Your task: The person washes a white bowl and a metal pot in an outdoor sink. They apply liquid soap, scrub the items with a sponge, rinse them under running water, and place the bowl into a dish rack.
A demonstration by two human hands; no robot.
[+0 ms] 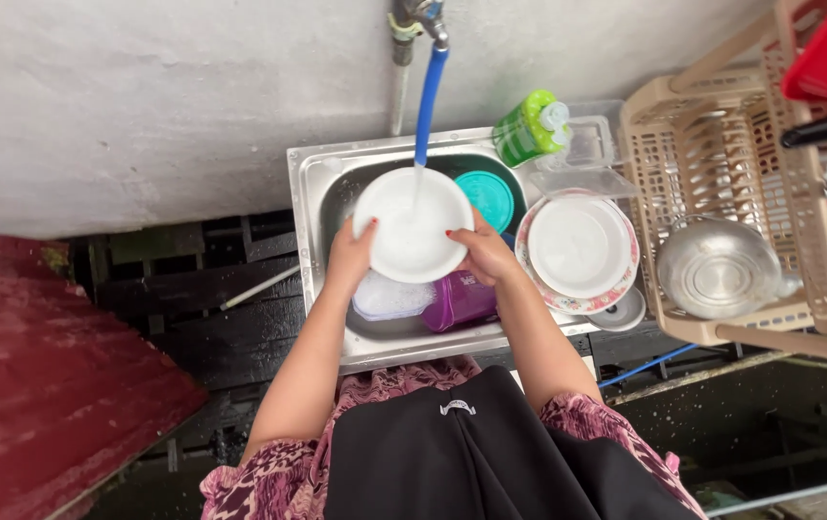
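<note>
Now both hands hold a white plate under running water over a steel sink

Largest first: the steel sink (310, 183) sits against the wall; above its basin the white plate (412, 225) is tilted up under the stream from the blue hose (430, 96); the left hand (349, 258) grips its left rim, the right hand (484, 252) its right rim, fingers closed on the edge. Wet and smooth, the plate looks slippery, stiff, fairly light and likely breakable, so opposite rims seem the safest hold
</note>
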